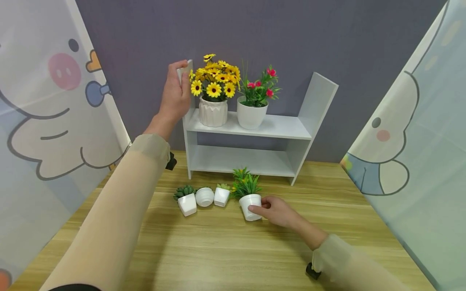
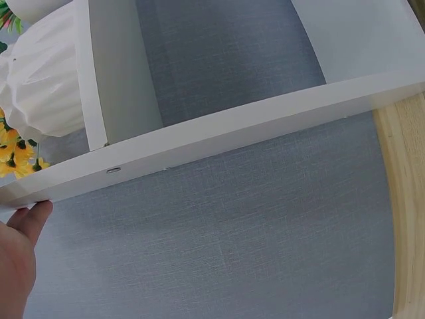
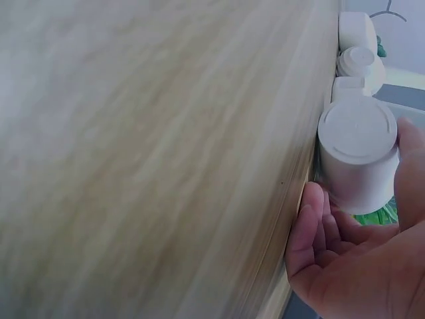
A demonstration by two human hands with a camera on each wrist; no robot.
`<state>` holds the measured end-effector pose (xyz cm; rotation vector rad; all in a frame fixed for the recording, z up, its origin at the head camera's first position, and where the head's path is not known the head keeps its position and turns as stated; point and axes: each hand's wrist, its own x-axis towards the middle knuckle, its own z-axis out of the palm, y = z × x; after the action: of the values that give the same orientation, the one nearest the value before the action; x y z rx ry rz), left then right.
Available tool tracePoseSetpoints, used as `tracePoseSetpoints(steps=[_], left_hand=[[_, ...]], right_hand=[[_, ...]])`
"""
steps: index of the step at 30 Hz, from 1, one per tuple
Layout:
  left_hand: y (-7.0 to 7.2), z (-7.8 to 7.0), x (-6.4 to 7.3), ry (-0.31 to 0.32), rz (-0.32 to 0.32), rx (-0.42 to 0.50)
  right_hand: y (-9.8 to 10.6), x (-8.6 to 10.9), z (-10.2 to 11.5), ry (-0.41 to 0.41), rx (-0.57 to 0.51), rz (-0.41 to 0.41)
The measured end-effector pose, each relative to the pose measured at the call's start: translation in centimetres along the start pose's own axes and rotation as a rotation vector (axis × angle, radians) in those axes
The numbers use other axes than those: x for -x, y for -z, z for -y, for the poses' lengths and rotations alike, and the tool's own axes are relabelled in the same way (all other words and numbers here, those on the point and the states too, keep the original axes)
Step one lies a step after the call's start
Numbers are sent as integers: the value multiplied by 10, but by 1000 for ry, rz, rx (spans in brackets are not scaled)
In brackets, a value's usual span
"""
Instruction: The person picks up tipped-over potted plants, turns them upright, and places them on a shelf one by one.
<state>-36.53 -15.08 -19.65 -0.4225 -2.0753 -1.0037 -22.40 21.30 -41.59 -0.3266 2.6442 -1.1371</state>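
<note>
My left hand [image 1: 174,93] grips the upper edge of the left side panel of a white two-tier shelf [image 1: 244,159]. In the left wrist view, its fingertips [image 2: 36,216] touch the panel's outer face. My right hand [image 1: 279,212] holds a small white pot [image 1: 249,202] with a green, yellow-tipped plant [image 1: 246,185], tilted at the table in front of the shelf. The thumb lies across the pot's front, and the right wrist view shows the pot's round base [image 3: 358,129] between thumb and curled fingers.
The upper shelf carries a ribbed white pot [image 1: 213,113] of yellow flowers and a smooth white pot [image 1: 252,115] with red flowers. Left of the held plant, several small succulents in white pots [image 1: 204,197] lie tipped on the wooden table [image 1: 204,250]. A dark wall [image 1: 255,32] stands behind.
</note>
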Motion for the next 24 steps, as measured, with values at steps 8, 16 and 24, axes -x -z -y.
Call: tracePoseSetpoints(steps=[8, 16, 24], left_hand=[[0, -1, 0, 4, 6, -6], [0, 0, 1, -3, 2, -6], [0, -1, 0, 0, 5, -13]], right_hand=[[4, -1, -1, -7, -90, 53], [5, 2, -3, -36, -192, 66], [7, 6, -7, -29, -222, 38]])
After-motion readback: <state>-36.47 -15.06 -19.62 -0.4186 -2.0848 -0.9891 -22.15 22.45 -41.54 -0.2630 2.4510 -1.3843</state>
